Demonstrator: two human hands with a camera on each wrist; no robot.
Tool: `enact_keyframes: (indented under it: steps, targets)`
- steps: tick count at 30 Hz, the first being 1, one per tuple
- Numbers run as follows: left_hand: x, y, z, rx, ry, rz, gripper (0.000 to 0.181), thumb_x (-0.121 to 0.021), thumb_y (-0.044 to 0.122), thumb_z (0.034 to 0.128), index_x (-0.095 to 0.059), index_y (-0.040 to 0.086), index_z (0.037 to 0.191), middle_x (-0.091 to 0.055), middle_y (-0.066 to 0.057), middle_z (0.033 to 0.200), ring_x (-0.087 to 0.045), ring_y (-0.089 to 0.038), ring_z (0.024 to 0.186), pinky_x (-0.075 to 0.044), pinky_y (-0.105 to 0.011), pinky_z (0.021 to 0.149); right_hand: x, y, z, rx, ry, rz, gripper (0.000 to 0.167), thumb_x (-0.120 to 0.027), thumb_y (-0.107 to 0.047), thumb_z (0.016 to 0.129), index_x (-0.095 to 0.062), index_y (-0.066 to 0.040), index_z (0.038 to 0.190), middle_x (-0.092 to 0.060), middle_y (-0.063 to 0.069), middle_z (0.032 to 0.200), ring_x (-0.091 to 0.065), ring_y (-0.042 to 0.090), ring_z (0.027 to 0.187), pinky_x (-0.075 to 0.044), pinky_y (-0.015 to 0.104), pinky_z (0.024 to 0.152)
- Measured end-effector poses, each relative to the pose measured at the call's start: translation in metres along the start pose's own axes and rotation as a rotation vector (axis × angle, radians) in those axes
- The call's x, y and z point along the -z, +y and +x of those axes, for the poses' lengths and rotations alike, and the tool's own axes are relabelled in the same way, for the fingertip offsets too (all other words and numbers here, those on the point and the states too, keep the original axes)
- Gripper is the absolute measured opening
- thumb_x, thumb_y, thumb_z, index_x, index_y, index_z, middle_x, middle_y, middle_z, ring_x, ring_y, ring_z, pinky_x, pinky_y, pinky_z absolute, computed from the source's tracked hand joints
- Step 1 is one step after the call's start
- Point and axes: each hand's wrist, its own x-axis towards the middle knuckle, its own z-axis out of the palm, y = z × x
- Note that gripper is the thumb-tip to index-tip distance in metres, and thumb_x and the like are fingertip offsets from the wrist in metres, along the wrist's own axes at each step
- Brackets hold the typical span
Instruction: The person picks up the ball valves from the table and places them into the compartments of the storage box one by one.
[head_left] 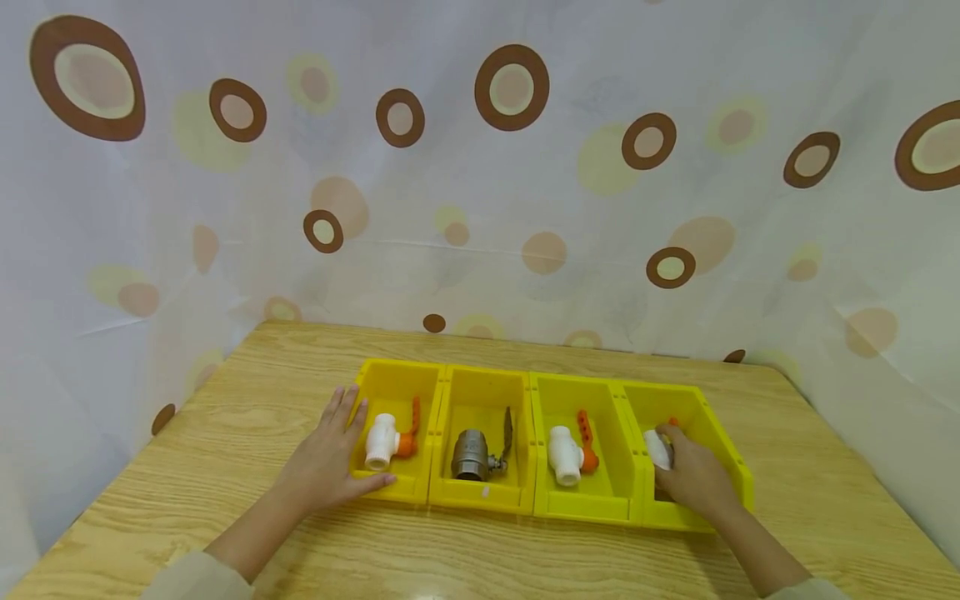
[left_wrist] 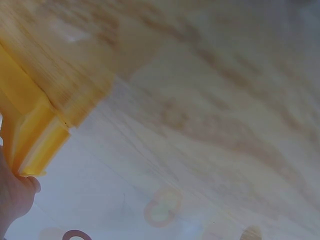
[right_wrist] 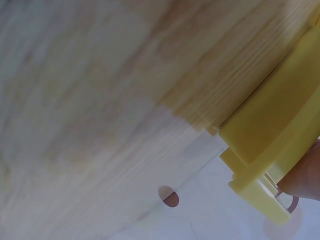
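In the head view, four-sided yellow bins stand joined in a row. My left hand (head_left: 326, 462) rests along the outer side of the leftmost bin (head_left: 390, 487), its fingers straight and the thumb over the front rim. Inside lies a white ball valve (head_left: 381, 442) with an orange handle. My right hand (head_left: 697, 475) reaches into the rightmost bin (head_left: 738, 467) and grips a white valve (head_left: 657, 450), partly hidden by the hand; a bit of orange shows behind the fingers. The right wrist view catches part of that hand (right_wrist: 305, 175) beyond the yellow bin wall (right_wrist: 280, 135).
One middle bin (head_left: 487, 497) holds a metal ball valve (head_left: 471, 456) with a dark lever. Another (head_left: 585, 506) holds a white valve (head_left: 565, 457) with an orange handle (head_left: 586, 429). The wooden table (head_left: 300, 358) meets a patterned curtain (head_left: 450, 183) at the back and sides.
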Motion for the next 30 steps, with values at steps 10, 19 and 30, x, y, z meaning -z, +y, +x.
enact_keyframes:
  steps: [10,19,30]
  targets:
    - [0.0008,0.0004,-0.0002,0.001,0.004,0.005,0.102,-0.058,0.068,0.0742,-0.037,-0.01,0.137,-0.024,-0.03,0.147,-0.022,-0.046,0.137,-0.047,-0.049,0.094,0.0001,-0.0009,0.0003,-0.009,-0.01,0.006,0.057,-0.06,-0.021,0.083,-0.043,0.01,0.127,-0.062,0.03,0.105,-0.059,0.025,0.079,-0.05,0.045,0.07]
    - [0.0021,0.0018,-0.0009,0.007,-0.003,-0.015,0.102,-0.06,0.066,0.0744,-0.036,-0.01,0.137,-0.023,-0.03,0.148,-0.02,-0.046,0.137,-0.046,-0.05,0.094,-0.0014,0.0012,0.001,-0.018,-0.03,0.014,0.059,-0.061,-0.018,0.082,-0.04,0.01,0.129,-0.059,0.032,0.111,-0.059,0.027,0.083,-0.05,0.044,0.071]
    - [-0.001,0.0006,-0.0012,0.001,0.011,-0.01,0.102,-0.058,0.068,0.074,-0.037,-0.01,0.136,-0.023,-0.031,0.147,-0.021,-0.046,0.137,-0.047,-0.05,0.094,-0.0026,0.0034,0.0012,0.012,-0.017,0.041,0.06,-0.064,-0.015,0.081,-0.04,0.013,0.128,-0.058,0.032,0.11,-0.059,0.03,0.088,-0.05,0.045,0.072]
